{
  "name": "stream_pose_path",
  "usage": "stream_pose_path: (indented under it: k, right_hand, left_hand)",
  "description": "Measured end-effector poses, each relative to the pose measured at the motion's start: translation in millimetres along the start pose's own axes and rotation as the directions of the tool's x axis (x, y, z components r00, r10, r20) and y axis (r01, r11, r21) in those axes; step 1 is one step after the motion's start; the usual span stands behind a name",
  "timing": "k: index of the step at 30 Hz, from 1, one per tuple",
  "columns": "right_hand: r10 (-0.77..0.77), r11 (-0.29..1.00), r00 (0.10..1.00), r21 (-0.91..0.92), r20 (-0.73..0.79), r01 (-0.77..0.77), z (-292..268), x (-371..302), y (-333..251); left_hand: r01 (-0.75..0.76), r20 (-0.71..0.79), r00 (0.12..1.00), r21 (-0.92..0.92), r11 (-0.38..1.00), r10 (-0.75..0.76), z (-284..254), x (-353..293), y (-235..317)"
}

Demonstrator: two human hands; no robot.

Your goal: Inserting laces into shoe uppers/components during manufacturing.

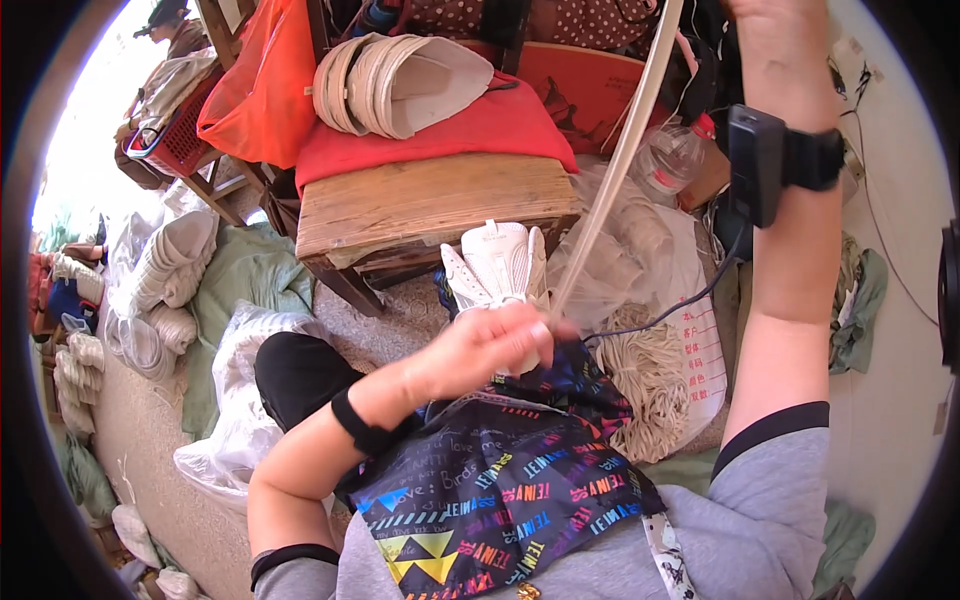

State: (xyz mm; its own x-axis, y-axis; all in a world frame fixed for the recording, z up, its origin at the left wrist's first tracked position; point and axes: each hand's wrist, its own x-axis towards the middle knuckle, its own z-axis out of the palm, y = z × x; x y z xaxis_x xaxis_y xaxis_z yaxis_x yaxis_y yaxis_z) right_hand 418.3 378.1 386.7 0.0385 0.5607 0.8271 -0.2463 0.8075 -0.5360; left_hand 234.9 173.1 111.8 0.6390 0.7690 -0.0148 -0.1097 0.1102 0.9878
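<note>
A white sneaker upper point(497, 262), its tongue and side flaps spread, stands over my lap. My left hand point(480, 345) is closed across its lower part, its fingertips slightly blurred. From beside that hand a long off-white shoelace point(622, 165) runs taut up and to the right, out of the top edge. My right hand point(772, 8) is raised high at the top right; only its wrist end shows, and its fingers are out of the picture. Whether it holds the lace cannot be seen. Under the left hand lies a dark patterned apron point(520, 490).
Nested shoe uppers point(400, 85) rest on a red cloth point(440, 150) over a wooden stool point(430, 200). A heap of laces point(645, 385) lies right of my lap. Bagged uppers point(165, 255) are on the left floor; a plastic bottle point(672, 155) stands behind. A cable point(700, 295) hangs from my right wrist device.
</note>
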Motion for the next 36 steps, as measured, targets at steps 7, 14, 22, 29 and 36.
stream_pose_path:
  k: [7, 14, 22, 29, 36]
  right_hand:
    - [0.61, 0.781, 0.756, -0.343, 0.238, -0.522, -37, -103, 102]
    - [0.806, 0.588, 0.11, -0.764, 0.582, -0.267, -59, -267, 85]
    - [0.894, 0.345, 0.012, -0.671, 0.448, -0.656, -65, -316, 67]
    - [0.906, -0.019, -0.109, -0.217, 0.41, -0.976, -71, -321, 65]
    - [0.89, 0.015, -0.095, -0.236, 0.445, -0.972, -77, -329, 57]
  left_hand:
    - [-0.189, -0.283, 0.948, -0.135, 0.973, 0.144, -15, -36, 70]
    - [0.006, -0.667, 0.726, 0.252, 0.968, 0.169, -54, -29, -62]
    - [0.184, -0.516, 0.813, -0.21, 0.96, -0.269, -22, -24, -103]
    - [0.012, -0.147, 0.93, -0.904, 0.426, -0.338, -44, -34, -89]
    - [0.043, -0.069, 0.934, -0.952, 0.302, -0.35, -40, -29, -82]
